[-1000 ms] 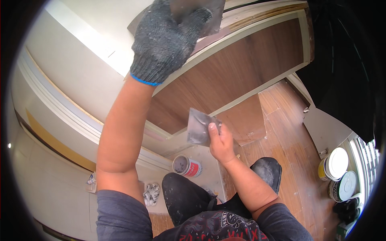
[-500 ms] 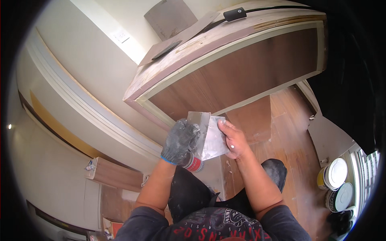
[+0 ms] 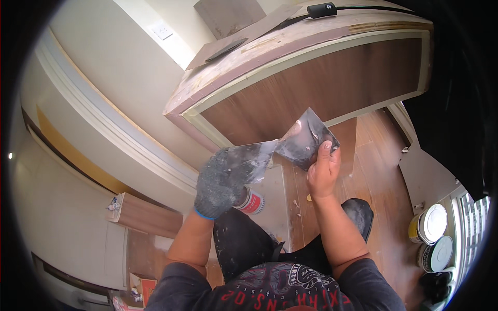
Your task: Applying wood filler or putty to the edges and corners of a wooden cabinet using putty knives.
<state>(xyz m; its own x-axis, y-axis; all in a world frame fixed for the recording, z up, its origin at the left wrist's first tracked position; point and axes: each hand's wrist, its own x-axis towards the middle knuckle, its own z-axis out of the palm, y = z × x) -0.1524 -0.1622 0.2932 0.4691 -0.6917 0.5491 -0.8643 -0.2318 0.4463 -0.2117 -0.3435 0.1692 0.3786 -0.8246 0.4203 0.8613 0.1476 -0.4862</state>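
In a grey work glove with a blue cuff, my left hand is closed on a flat metal putty spreader smeared with whitish paste. My bare right hand grips a second thin, square putty spreader, thumb on its face. That one is tilted, and a pale lump of paste sits near its upper left edge. The two spreaders meet or nearly meet at their inner corners; I cannot tell whether they touch. Below the glove, a red and white tin stands on a pale sheet on the floor.
Ahead is a wooden cabinet with a pale taped frame; thin sheets and a black adapter with its cable lie on top. Lidded buckets stand at the right. A wood-faced panel lies at the left by the wall.
My hands have moved apart. The right one has risen to the right and turned its spreader; the left has shifted left, laying bare more of its spreader and the tin.
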